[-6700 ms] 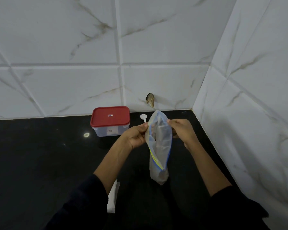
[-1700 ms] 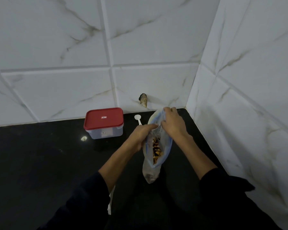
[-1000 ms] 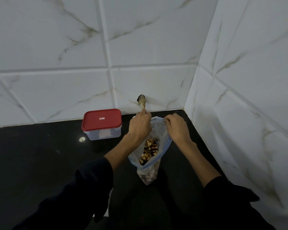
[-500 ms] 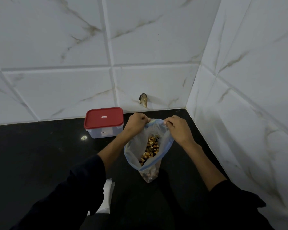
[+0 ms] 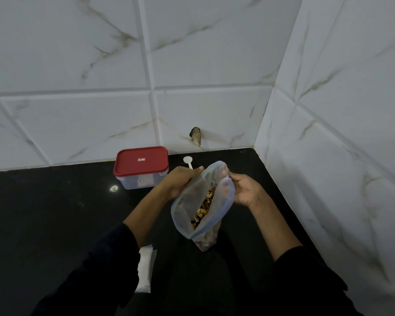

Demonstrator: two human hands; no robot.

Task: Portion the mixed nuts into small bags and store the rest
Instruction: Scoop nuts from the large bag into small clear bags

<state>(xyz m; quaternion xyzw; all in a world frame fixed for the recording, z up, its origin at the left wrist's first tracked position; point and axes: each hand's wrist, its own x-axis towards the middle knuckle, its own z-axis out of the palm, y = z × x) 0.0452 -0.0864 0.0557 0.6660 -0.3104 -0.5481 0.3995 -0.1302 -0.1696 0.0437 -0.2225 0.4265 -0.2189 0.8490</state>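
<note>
Gripping the open nut bag (image 5: 187,201), left hand (image 5: 180,182) and right hand (image 5: 243,190) seemingly pinch its rim.

Two small labels, and neither gives up a word. There's a white rectangular mark in the middle of the red lid (image 5: 141,161), with print far too small and blurred to read. Below it, on the front wall of the clear container (image 5: 141,181), sits a second little label, just as unreadable. The plastic bag (image 5: 202,202) shows no print I can make out, and the white packet (image 5: 144,269) on the bench (image 5: 55,224) looks blank from here.
</note>
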